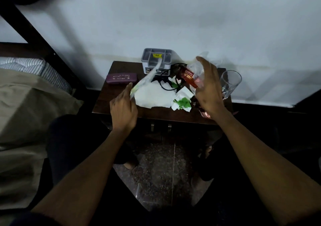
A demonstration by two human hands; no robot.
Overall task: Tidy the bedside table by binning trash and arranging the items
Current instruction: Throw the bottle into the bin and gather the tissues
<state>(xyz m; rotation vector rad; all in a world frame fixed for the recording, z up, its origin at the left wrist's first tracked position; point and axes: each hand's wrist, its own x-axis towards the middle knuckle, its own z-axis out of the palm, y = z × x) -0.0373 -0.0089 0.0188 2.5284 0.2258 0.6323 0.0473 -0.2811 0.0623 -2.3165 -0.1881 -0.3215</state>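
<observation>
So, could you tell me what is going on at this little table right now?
A person is sorting clutter on a dark bedside table. The left hand grips a blurred strip of white wrapper, lifting it off the white paper. The right hand holds a clear plastic wrapper with a red label above the mess. On the table sit a crumpled green-and-white tissue, a black cable, a grey organiser, a maroon case and an empty glass.

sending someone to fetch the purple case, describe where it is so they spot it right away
Start at the dark wooden bedside table against the white wall. At its back left corner, left of the grey organiser, lies the purple case. It is the only long, flat, closed purple box, lying apart from the crumpled papers.
</observation>
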